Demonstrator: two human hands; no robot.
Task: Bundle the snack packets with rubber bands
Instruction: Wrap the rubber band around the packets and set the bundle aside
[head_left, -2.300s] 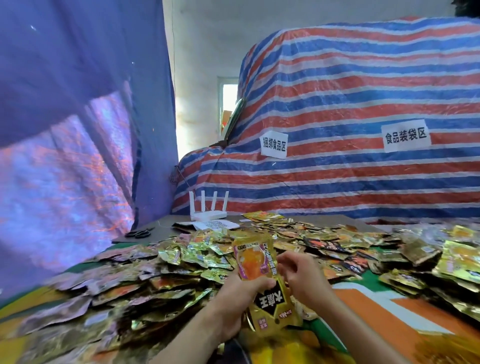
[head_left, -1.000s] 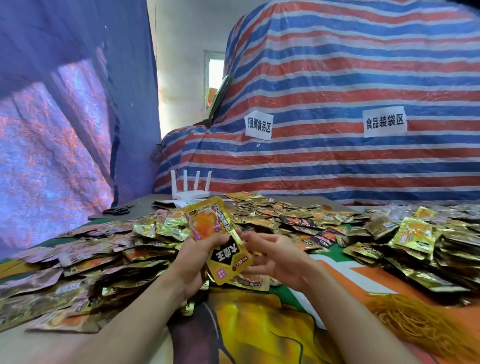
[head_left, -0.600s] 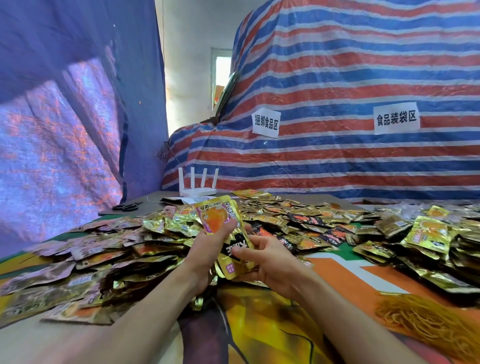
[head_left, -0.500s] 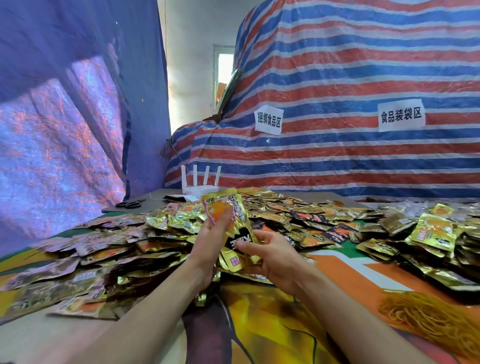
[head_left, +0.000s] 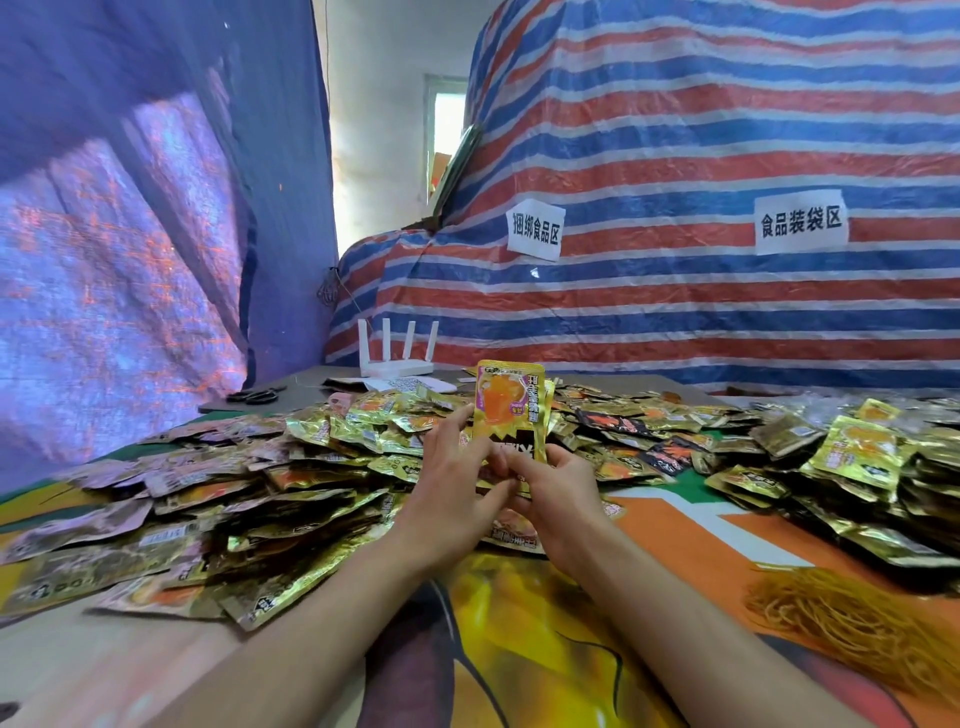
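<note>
A small stack of gold snack packets (head_left: 510, 402) stands upright between my hands, orange picture facing me. My left hand (head_left: 452, 483) grips its left edge, thumb and fingers curled round the lower part. My right hand (head_left: 558, 486) holds the bottom right of the stack from below. Whether a rubber band is on the stack cannot be seen. A heap of yellow rubber bands (head_left: 852, 623) lies at the right front. Loose gold packets (head_left: 249, 499) cover the table around my hands.
A second pile of packets (head_left: 857, 467) lies at the right. At the back stand a white router (head_left: 397, 356), black scissors (head_left: 254, 396) and papers. A striped tarp (head_left: 675, 291) with two labels rises behind; a blue tarp hangs at the left.
The stack has turned from tilted to upright and shifted slightly right. Both hands closed in lower around its bottom half. The view has tipped a little.
</note>
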